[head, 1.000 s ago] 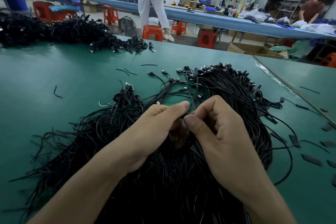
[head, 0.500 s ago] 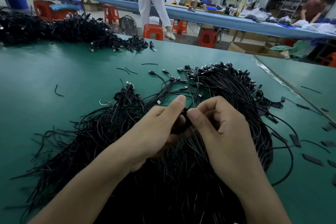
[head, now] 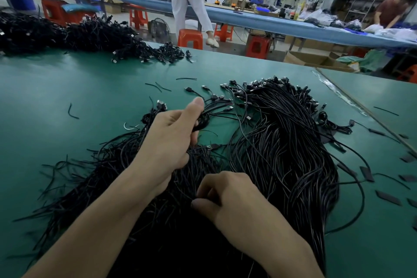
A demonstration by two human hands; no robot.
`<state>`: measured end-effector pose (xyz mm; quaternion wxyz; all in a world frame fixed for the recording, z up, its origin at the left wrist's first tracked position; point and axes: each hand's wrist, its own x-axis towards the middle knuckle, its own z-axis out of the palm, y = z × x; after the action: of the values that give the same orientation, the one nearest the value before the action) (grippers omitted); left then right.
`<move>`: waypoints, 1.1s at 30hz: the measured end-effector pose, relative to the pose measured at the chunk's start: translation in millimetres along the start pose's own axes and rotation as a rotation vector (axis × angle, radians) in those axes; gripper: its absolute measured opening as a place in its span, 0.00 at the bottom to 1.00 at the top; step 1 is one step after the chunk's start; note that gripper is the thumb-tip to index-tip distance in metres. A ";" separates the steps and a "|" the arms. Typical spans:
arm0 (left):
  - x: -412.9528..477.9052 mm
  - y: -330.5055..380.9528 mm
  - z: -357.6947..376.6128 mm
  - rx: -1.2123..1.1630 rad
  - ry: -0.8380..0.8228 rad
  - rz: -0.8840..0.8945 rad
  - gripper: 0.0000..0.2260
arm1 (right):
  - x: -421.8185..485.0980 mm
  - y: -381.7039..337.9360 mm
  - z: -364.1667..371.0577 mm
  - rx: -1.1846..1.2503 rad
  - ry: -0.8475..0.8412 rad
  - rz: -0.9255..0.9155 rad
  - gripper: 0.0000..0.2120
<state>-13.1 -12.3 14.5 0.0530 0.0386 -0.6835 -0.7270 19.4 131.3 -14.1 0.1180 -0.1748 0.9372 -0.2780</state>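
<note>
Right hand (head: 234,201) lay nearest, low on the cable pile (head: 282,165). Its fingers were curled and its thumb drawn in against the strands, probably to select the next lead; whether one was actually pinched could not be determined. Left hand (head: 171,140) was positioned beyond it, thumb and fingers clamped on a small coiled cable (head: 202,121) just over the pile, apparently so the loops could not spring open. Green table (head: 56,97) carried a second heap (head: 67,34) at its far edge.
</note>
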 end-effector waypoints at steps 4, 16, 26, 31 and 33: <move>1.1 -0.9 -0.3 -0.015 0.060 0.016 0.27 | -2.9 -0.3 1.3 -0.041 0.041 0.017 0.07; -5.1 6.1 7.5 0.031 0.061 0.061 0.31 | -16.3 -12.5 -18.9 -0.009 0.025 0.057 0.12; -4.8 6.4 4.3 -0.008 0.036 0.176 0.25 | -26.3 4.3 -51.3 0.300 0.358 0.002 0.09; -13.1 6.9 8.4 0.067 -0.156 0.243 0.20 | -17.0 1.7 -47.6 0.572 0.722 -0.200 0.12; -16.4 7.1 11.0 0.103 -0.263 0.229 0.18 | -15.0 -1.4 -45.2 0.661 0.757 -0.259 0.13</move>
<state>2.0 0.2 22.1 0.0437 -0.1321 -0.7208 -0.6791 19.1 157.7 25.5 -0.2159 -0.1298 0.7471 -0.6152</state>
